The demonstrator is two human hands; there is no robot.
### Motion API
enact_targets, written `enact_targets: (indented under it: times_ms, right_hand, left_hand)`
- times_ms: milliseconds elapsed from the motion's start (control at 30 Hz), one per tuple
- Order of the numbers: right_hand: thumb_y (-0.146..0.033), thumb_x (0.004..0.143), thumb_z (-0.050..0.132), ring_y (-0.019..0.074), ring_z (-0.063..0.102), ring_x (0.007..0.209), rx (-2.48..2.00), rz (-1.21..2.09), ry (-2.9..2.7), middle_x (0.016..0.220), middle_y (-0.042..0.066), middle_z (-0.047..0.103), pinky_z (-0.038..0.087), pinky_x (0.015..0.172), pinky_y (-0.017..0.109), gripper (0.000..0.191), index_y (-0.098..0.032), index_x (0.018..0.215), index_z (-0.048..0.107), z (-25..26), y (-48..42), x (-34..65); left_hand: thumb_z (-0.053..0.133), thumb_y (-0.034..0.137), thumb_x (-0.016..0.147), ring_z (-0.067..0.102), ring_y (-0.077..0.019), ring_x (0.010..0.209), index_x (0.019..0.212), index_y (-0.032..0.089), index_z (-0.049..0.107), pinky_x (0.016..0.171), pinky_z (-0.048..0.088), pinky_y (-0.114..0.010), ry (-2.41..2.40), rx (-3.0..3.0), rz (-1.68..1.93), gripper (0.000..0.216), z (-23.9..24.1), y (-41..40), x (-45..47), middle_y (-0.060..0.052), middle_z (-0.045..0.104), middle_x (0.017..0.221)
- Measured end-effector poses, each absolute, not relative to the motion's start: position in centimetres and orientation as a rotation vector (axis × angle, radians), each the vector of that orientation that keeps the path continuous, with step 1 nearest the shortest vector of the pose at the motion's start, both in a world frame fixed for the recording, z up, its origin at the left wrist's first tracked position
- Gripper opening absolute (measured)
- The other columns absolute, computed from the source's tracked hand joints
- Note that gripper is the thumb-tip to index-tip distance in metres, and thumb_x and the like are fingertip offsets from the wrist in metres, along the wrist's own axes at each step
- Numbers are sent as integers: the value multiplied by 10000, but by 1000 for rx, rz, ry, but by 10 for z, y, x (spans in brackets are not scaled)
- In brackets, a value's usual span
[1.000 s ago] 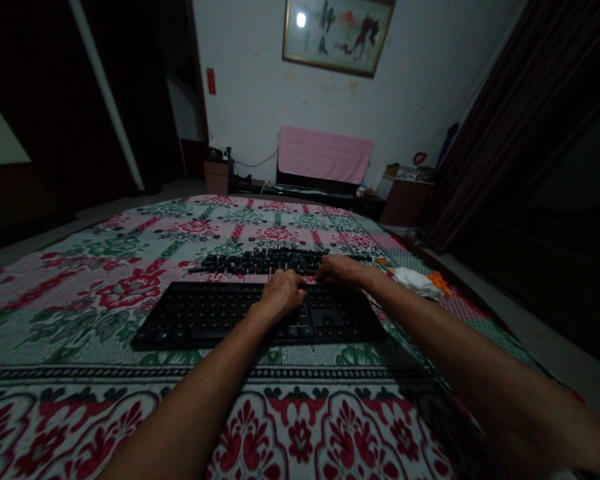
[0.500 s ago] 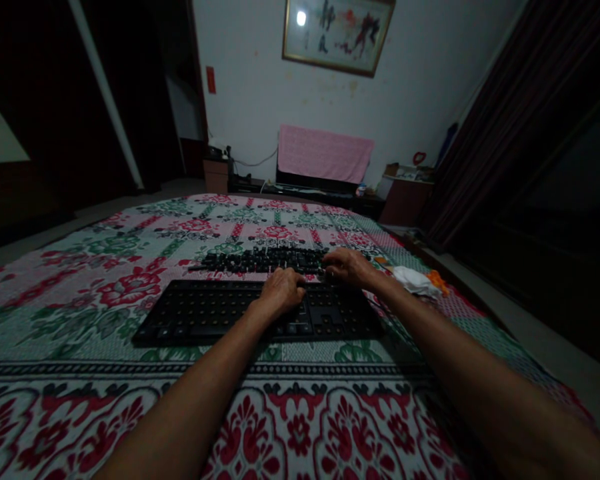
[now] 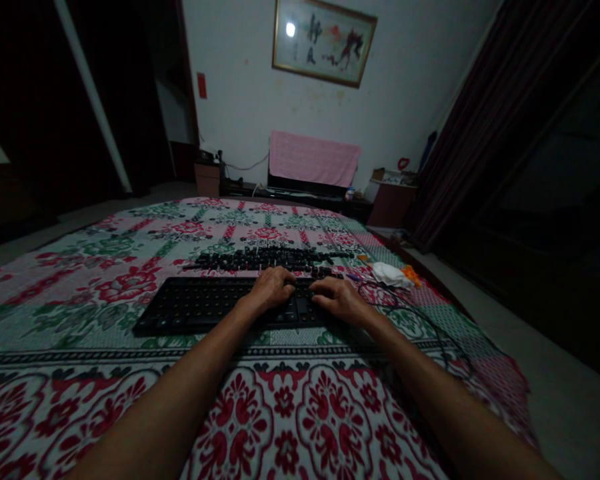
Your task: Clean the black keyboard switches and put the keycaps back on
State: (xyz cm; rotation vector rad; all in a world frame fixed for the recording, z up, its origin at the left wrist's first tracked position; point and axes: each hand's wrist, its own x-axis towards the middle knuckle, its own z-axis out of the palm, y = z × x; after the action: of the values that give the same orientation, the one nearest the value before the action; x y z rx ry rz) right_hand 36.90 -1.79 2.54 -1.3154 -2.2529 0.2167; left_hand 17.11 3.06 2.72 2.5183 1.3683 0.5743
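A black keyboard [image 3: 195,303] lies on the patterned bedspread, most of its key places bare of caps. My left hand [image 3: 270,288] rests across its far edge right of the middle, fingers curled over the edge and thumb on top, holding the keyboard. Above the keyboard's right end is my right hand [image 3: 341,300], fingers bent down and drawn together with the thumb near the number pad. Whatever sits between those fingertips is too small and dark to make out. Loose black keycaps [image 3: 273,257] are strewn in a band just beyond the keyboard.
A black cable [image 3: 430,320] curls over the bedspread [image 3: 105,293] at right. Near it lie a white crumpled cloth or bag [image 3: 391,275] and something orange [image 3: 411,275]. Beyond the bed stand a screen under a pink towel [image 3: 315,158] and a small cabinet [image 3: 391,203].
My right hand has come back from the loose keycaps to the right end of the keyboard. My left hand stays on the keyboard; the view has shifted slightly.
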Motion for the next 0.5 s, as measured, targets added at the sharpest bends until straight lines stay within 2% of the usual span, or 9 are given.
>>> enact_targets:
  times_ms: [233, 500]
  right_hand:
    - [-211, 733, 568, 134, 551, 744, -1319, 255, -2283, 789, 22, 613, 403, 656, 226, 227, -210, 939, 663, 26, -47, 352]
    - [-163, 731, 548, 129, 532, 736, -1300, 237, -2315, 780, 17, 606, 380, 649, 218, 254, -228, 944, 669, 24, -54, 350]
  left_hand:
    - [510, 250, 718, 559, -170, 934, 840, 215, 687, 862, 409, -268, 1050, 2595, 605, 218, 28, 3, 167, -19, 652, 943]
    - [520, 283, 742, 542, -157, 982, 858, 228, 690, 879, 401, -264, 1057, 2527, 695, 214, 13, -9, 162, -21, 609, 1075]
